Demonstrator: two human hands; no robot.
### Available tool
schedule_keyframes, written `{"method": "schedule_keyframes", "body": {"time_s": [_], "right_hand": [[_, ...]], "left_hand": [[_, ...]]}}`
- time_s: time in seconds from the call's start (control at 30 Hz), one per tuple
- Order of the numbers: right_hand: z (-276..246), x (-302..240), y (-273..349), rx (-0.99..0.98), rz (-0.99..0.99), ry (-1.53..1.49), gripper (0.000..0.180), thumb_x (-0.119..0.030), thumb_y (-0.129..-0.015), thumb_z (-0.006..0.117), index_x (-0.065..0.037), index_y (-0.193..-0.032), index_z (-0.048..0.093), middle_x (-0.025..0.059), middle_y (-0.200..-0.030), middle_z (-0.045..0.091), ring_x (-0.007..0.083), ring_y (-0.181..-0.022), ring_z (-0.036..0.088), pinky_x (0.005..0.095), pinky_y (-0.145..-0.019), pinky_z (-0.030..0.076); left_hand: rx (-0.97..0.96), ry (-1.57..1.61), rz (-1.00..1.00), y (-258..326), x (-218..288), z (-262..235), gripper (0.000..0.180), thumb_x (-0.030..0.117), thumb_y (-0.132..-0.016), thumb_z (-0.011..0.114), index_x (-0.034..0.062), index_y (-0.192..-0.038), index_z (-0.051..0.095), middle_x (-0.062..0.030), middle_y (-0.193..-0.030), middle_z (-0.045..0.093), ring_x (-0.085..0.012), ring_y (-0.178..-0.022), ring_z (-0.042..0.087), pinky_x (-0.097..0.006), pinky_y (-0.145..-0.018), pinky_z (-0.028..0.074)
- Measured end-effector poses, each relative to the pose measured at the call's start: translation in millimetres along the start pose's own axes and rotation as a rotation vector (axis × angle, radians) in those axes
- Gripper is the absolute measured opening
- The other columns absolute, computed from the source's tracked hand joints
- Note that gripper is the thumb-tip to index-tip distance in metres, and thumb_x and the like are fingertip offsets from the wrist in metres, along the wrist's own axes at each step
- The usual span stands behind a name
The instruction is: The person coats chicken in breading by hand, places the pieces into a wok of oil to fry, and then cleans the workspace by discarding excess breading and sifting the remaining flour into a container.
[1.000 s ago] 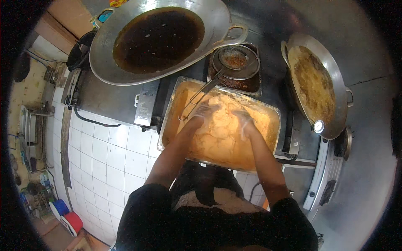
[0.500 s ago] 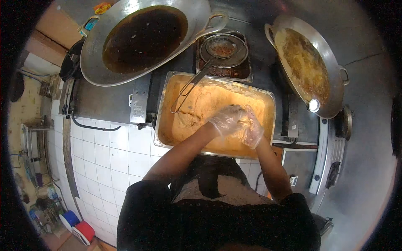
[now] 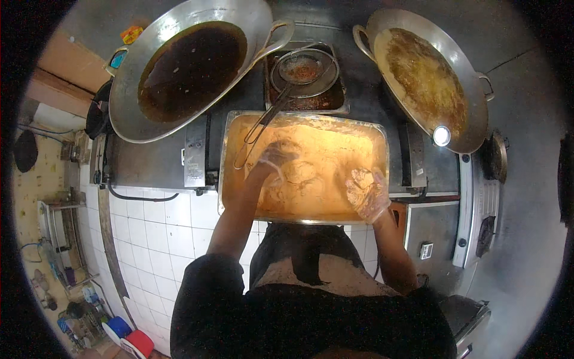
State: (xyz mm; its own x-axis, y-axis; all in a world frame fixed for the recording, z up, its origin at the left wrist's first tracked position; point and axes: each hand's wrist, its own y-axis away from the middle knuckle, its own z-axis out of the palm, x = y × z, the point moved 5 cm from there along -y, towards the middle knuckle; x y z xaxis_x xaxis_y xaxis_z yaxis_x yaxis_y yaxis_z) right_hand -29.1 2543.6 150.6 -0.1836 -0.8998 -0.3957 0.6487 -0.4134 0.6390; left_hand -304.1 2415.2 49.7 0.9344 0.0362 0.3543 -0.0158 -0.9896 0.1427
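Orange powder [image 3: 320, 164] covered the floor of the metal tray [image 3: 225, 146]; the gloved left hand [image 3: 281, 154] dipped into it toward the left edge, its grip impossible to tell, while the gloved right hand [image 3: 366, 194], powder-coated and its grip equally unclear, was near the front right corner, and a strainer's handle [image 3: 262, 125] crossed the rear left corner

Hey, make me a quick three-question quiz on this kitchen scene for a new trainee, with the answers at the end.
1. True or false: the strainer's handle reaches over the tray.
2. The right hand wears: A, a wool mitten; B, a clear glove; C, a red oven mitt.
3. Fill in: the darker liquid is in the ____ wok.

Key: 1. True. 2. B. 3. Left.
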Motion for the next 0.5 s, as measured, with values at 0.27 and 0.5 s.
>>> {"method": "schedule_keyframes", "body": {"time_s": [0.27,0.5], "right_hand": [[68.6,1.0,1.1,-0.293,-0.089,-0.173,0.043,-0.035,-0.097,0.042,-0.012,-0.134,0.044,0.0146,-0.133,0.05,0.0347,-0.122,0.049,0.0584,-0.096,0.044],[50.5,-11.7,-21.5,-0.232,-0.112,-0.116,0.044,-0.029,-0.094,0.054,-0.009,-0.133,0.047,0.0127,-0.125,0.057,0.0299,-0.111,0.058,0.0466,-0.092,0.05]], "left_hand": [[0.342,0.831,-0.306,-11.9,76.2,-84.4,0.061,0.025,-0.072,0.081,0.0062,-0.124,0.058,-0.0121,-0.118,0.063,-0.0241,-0.11,0.058,-0.033,-0.097,0.045],[0.212,1.136,-0.229,-43.3,116.4,-43.4,0.053,0.024,-0.074,0.08,0.004,-0.119,0.059,-0.0103,-0.117,0.061,-0.0194,-0.109,0.056,-0.032,-0.098,0.044]]}}
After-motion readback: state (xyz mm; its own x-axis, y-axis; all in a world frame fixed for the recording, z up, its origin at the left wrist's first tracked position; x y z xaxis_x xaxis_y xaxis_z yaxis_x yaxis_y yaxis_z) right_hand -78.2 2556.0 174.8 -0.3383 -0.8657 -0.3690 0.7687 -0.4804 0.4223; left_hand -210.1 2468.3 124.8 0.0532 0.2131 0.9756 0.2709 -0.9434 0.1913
